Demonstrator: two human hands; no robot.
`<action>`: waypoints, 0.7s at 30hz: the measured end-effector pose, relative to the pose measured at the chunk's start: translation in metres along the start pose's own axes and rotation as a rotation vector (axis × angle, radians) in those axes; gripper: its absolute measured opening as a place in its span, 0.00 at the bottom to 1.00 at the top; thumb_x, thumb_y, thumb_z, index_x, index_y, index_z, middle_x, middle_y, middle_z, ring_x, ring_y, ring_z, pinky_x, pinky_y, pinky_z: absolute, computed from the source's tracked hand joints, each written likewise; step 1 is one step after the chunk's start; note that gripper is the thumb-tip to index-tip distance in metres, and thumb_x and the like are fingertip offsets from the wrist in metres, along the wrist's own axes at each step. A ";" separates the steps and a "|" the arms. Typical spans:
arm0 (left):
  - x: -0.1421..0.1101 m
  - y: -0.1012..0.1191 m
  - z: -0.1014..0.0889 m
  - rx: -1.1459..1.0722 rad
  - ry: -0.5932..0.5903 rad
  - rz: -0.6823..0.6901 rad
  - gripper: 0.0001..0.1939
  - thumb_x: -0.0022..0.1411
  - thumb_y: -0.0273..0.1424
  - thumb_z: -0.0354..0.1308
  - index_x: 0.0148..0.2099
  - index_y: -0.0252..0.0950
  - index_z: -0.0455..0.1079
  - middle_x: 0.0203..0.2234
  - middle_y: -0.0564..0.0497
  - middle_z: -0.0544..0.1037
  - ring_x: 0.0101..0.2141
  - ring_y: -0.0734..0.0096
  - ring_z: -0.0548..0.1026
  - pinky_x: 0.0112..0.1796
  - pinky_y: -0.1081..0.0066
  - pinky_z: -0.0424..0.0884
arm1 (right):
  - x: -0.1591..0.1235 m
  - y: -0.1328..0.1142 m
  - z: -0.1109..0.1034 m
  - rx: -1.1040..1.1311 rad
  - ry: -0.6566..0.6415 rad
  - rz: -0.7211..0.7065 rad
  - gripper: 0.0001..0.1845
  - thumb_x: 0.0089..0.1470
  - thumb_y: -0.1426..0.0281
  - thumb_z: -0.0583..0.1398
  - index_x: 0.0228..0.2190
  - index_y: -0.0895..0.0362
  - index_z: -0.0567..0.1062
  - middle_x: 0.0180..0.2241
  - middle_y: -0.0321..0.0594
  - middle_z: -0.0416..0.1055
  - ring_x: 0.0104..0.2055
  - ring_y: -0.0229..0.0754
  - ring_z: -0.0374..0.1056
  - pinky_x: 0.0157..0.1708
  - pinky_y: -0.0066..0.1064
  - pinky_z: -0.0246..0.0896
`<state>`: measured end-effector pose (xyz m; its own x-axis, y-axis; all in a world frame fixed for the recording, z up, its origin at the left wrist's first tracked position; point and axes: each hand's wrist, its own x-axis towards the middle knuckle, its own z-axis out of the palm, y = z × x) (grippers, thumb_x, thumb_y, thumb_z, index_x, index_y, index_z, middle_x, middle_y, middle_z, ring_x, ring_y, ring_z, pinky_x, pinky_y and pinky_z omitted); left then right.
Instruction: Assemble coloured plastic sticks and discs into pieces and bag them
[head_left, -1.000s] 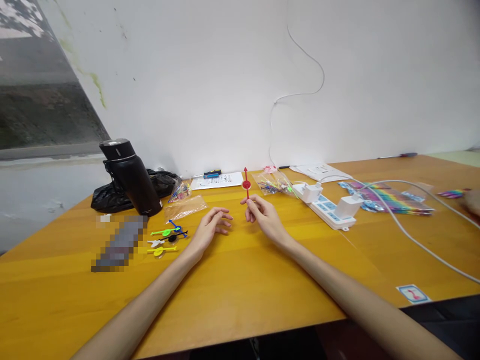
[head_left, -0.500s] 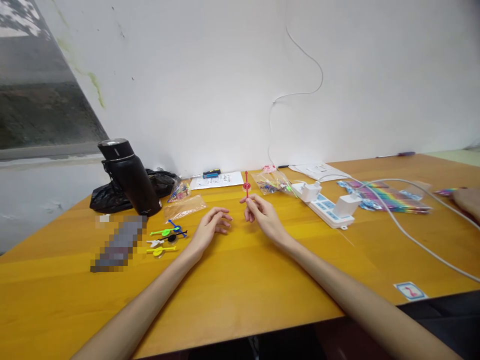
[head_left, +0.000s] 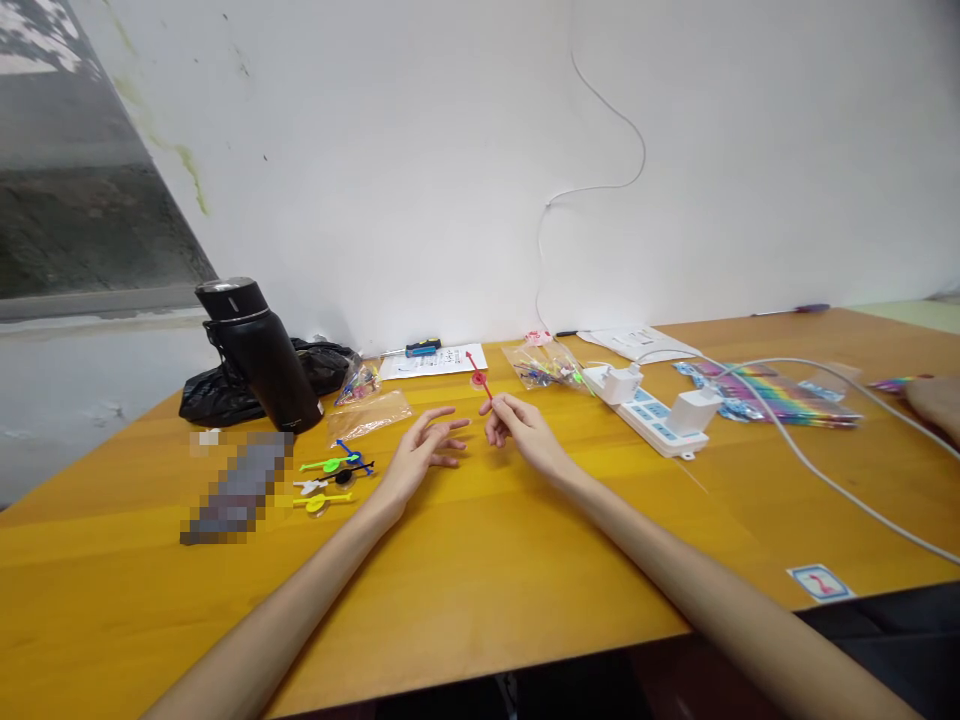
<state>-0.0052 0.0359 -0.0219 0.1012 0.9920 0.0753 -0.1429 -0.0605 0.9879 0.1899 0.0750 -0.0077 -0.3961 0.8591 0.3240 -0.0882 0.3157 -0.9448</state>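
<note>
Between the thumb and fingers of my right hand (head_left: 519, 428) is the tail of a red arrow spinner (head_left: 478, 379), held above the table with its point up and to the left. A round disc sits at the middle of its shaft. My left hand (head_left: 424, 450) is just left of it, fingers spread, holding nothing. Left of that hand, several more arrow spinners lie in a group: a green spinner (head_left: 331, 465), a blue spinner (head_left: 354, 457), a black spinner (head_left: 343, 477), a white spinner (head_left: 309, 487) and a yellow spinner (head_left: 318, 503).
A black bottle (head_left: 262, 360) stands at left before a black plastic bag (head_left: 214, 395). Behind my hands lie clear bags (head_left: 544, 365) of small parts and a screwdriver (head_left: 422, 348). At right are a power strip (head_left: 660, 420), a white cable (head_left: 810, 470), rainbow pencils (head_left: 787, 395) and another person's hand (head_left: 934, 400).
The red arrow spinner has tilted leftward from upright in my right hand. My left hand's fingers have spread and reached slightly toward it.
</note>
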 end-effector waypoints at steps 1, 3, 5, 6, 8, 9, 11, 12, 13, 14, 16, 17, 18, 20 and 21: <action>0.000 0.001 0.000 0.001 -0.005 0.002 0.28 0.61 0.45 0.63 0.59 0.39 0.66 0.56 0.38 0.75 0.40 0.64 0.80 0.37 0.67 0.76 | 0.001 0.002 -0.001 0.039 -0.014 0.043 0.20 0.61 0.51 0.55 0.32 0.56 0.69 0.21 0.34 0.68 0.24 0.37 0.61 0.29 0.30 0.57; 0.000 0.001 0.000 0.002 -0.021 0.007 0.30 0.60 0.45 0.64 0.60 0.40 0.65 0.57 0.38 0.74 0.41 0.63 0.80 0.37 0.67 0.76 | 0.004 0.006 -0.002 0.104 -0.037 0.120 0.19 0.59 0.52 0.55 0.29 0.55 0.66 0.19 0.33 0.65 0.22 0.36 0.58 0.27 0.29 0.53; 0.000 0.001 -0.001 0.006 -0.040 0.010 0.31 0.59 0.45 0.65 0.61 0.42 0.65 0.58 0.38 0.74 0.44 0.60 0.80 0.39 0.67 0.76 | 0.005 0.010 -0.003 0.146 -0.063 0.166 0.18 0.58 0.54 0.54 0.26 0.54 0.62 0.18 0.31 0.61 0.20 0.35 0.53 0.25 0.29 0.48; 0.000 0.001 -0.001 0.008 -0.044 0.012 0.32 0.58 0.45 0.65 0.62 0.42 0.65 0.58 0.39 0.74 0.45 0.59 0.79 0.39 0.67 0.76 | 0.005 0.012 -0.003 0.159 -0.080 0.177 0.18 0.58 0.55 0.54 0.25 0.54 0.61 0.17 0.30 0.59 0.19 0.34 0.50 0.24 0.29 0.46; 0.001 -0.001 -0.002 0.015 -0.045 0.018 0.31 0.58 0.45 0.66 0.60 0.42 0.66 0.58 0.39 0.74 0.48 0.57 0.79 0.40 0.67 0.75 | 0.005 0.014 -0.002 0.170 -0.115 0.182 0.17 0.57 0.57 0.52 0.23 0.53 0.58 0.16 0.29 0.56 0.19 0.34 0.47 0.24 0.29 0.43; 0.001 -0.002 -0.002 0.024 -0.045 0.025 0.29 0.58 0.45 0.65 0.59 0.41 0.68 0.57 0.40 0.74 0.49 0.57 0.78 0.40 0.67 0.75 | 0.005 0.015 -0.001 0.169 -0.134 0.186 0.16 0.57 0.58 0.52 0.22 0.53 0.58 0.17 0.29 0.55 0.19 0.35 0.47 0.23 0.29 0.42; 0.002 -0.004 -0.002 0.055 -0.045 0.044 0.26 0.59 0.45 0.65 0.55 0.39 0.70 0.56 0.41 0.74 0.50 0.57 0.77 0.39 0.69 0.75 | 0.004 0.015 0.000 0.160 -0.169 0.198 0.17 0.57 0.60 0.52 0.21 0.53 0.57 0.17 0.30 0.54 0.19 0.34 0.47 0.23 0.29 0.42; 0.002 -0.005 -0.003 0.072 -0.046 0.054 0.24 0.59 0.45 0.64 0.54 0.39 0.71 0.55 0.41 0.75 0.50 0.58 0.76 0.39 0.70 0.74 | 0.004 0.015 0.000 0.155 -0.183 0.207 0.17 0.57 0.60 0.52 0.21 0.54 0.57 0.17 0.30 0.55 0.19 0.34 0.48 0.23 0.29 0.42; 0.003 -0.006 -0.003 0.086 -0.043 0.062 0.24 0.59 0.45 0.64 0.53 0.38 0.72 0.54 0.41 0.75 0.49 0.59 0.76 0.39 0.71 0.74 | 0.004 0.015 0.001 0.151 -0.196 0.220 0.17 0.57 0.59 0.52 0.21 0.54 0.58 0.17 0.30 0.56 0.19 0.34 0.49 0.23 0.29 0.43; 0.003 -0.006 -0.003 0.091 -0.037 0.066 0.23 0.59 0.45 0.64 0.52 0.37 0.72 0.53 0.41 0.76 0.49 0.60 0.76 0.38 0.71 0.74 | 0.004 0.015 0.001 0.143 -0.204 0.238 0.17 0.57 0.59 0.52 0.21 0.54 0.60 0.17 0.31 0.57 0.19 0.34 0.50 0.23 0.28 0.44; 0.003 -0.007 -0.004 0.083 -0.017 0.065 0.23 0.59 0.46 0.63 0.50 0.36 0.72 0.50 0.42 0.77 0.46 0.62 0.75 0.37 0.72 0.74 | 0.005 0.017 0.001 0.112 -0.184 0.283 0.18 0.57 0.56 0.53 0.24 0.56 0.66 0.17 0.32 0.61 0.19 0.34 0.53 0.23 0.28 0.46; 0.004 -0.007 -0.004 0.078 -0.005 0.059 0.23 0.59 0.46 0.63 0.49 0.36 0.71 0.48 0.42 0.77 0.45 0.63 0.75 0.36 0.72 0.74 | 0.005 0.017 0.001 0.091 -0.155 0.306 0.20 0.58 0.55 0.53 0.25 0.57 0.68 0.18 0.33 0.63 0.19 0.34 0.55 0.23 0.28 0.47; 0.004 -0.007 -0.004 0.074 0.008 0.053 0.23 0.59 0.47 0.64 0.49 0.35 0.71 0.46 0.42 0.77 0.43 0.64 0.75 0.35 0.72 0.74 | 0.005 0.018 0.000 0.072 -0.116 0.325 0.21 0.57 0.53 0.53 0.26 0.57 0.69 0.18 0.34 0.64 0.19 0.34 0.56 0.22 0.28 0.48; 0.004 -0.007 -0.004 0.072 0.032 0.045 0.24 0.58 0.48 0.64 0.48 0.35 0.71 0.43 0.43 0.76 0.41 0.65 0.74 0.34 0.72 0.75 | 0.006 0.020 -0.002 0.047 -0.042 0.341 0.23 0.56 0.50 0.55 0.27 0.58 0.70 0.17 0.34 0.65 0.18 0.34 0.56 0.22 0.27 0.49; 0.005 -0.007 -0.004 0.070 0.037 0.044 0.25 0.57 0.48 0.64 0.48 0.35 0.71 0.43 0.44 0.75 0.40 0.66 0.73 0.33 0.71 0.75 | 0.006 0.020 -0.003 0.044 -0.023 0.339 0.23 0.56 0.50 0.55 0.27 0.58 0.70 0.17 0.33 0.65 0.18 0.33 0.56 0.22 0.27 0.49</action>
<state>-0.0079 0.0413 -0.0289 0.0592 0.9916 0.1153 -0.0766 -0.1106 0.9909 0.1880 0.0879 -0.0247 -0.4302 0.9027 -0.0100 0.0130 -0.0048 -0.9999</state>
